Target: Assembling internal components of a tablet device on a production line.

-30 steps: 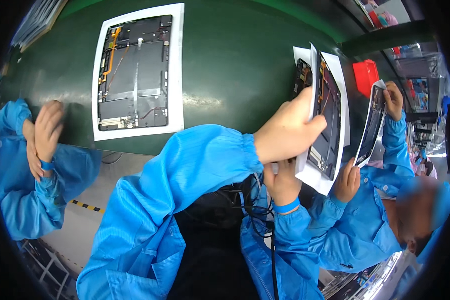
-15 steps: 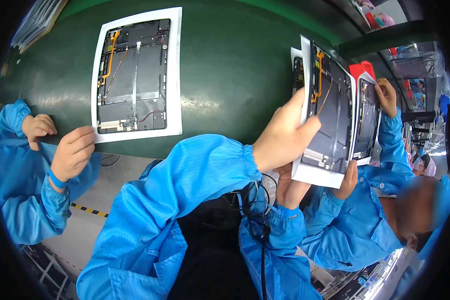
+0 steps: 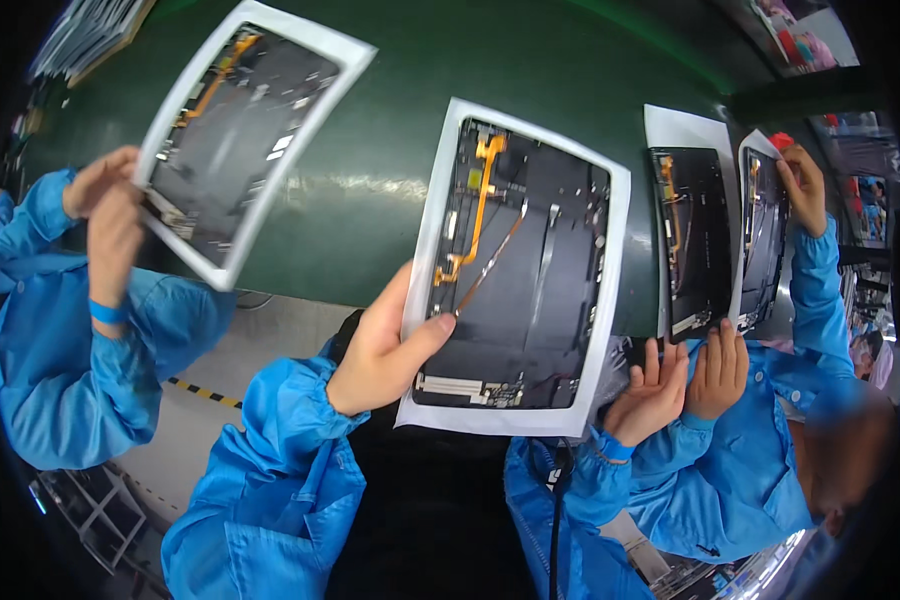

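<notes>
My left hand (image 3: 388,345) grips the lower left edge of a tablet back housing (image 3: 530,300) lying on a white sheet, thumb on top and fingers underneath. The housing is dark, with an orange flex cable, thin wires and a small circuit board along its lower edge. It is held up in front of me, over the table's near edge. My right hand (image 3: 648,398) has its palm up and fingers apart, holding nothing. It is just below a second tablet housing (image 3: 698,250) on a white sheet, beside a co-worker's hand (image 3: 718,370).
On the right, a co-worker's other hand (image 3: 804,185) is at the top of a third housing (image 3: 765,235). To the left, another person's hands (image 3: 110,210) hold a sheet with a housing (image 3: 245,140). Green table (image 3: 390,140) spans the back; stacked sheets (image 3: 85,40) stand far left.
My left hand has brought the housing and its sheet leftward from the right side to in front of me. My right hand is now visible, open. The left person has lifted and tilted their housing.
</notes>
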The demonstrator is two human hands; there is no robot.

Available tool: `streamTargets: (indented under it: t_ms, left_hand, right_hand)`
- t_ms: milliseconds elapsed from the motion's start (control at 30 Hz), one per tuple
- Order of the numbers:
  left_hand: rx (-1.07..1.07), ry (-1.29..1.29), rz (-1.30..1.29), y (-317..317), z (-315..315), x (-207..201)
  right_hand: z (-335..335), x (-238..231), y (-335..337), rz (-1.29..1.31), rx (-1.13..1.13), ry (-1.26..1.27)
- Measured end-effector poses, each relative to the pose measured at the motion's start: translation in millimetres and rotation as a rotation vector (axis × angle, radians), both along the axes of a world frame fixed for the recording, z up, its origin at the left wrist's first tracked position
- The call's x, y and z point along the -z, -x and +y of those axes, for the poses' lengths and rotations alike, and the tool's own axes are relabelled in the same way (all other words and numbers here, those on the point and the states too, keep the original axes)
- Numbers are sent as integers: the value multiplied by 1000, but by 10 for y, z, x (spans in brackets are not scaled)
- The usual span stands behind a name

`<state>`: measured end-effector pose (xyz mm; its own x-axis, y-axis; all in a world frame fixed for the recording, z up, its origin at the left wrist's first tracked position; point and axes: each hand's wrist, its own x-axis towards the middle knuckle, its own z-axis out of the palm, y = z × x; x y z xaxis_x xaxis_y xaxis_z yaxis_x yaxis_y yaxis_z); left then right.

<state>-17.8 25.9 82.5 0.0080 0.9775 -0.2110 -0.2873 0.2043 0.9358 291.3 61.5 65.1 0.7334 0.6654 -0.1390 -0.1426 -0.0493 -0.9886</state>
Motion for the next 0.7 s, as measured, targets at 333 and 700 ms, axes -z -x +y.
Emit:
streamTargets:
  t_ms: [333,700]
  left_hand:
    - [182,66,471,89,-437,-73]
    - [104,-110,490,163,-609,-399]
  right_hand:
    - [155,-571,504,-831,-1117,-219]
    - [671,-398,1237,-1082,-1166,-244]
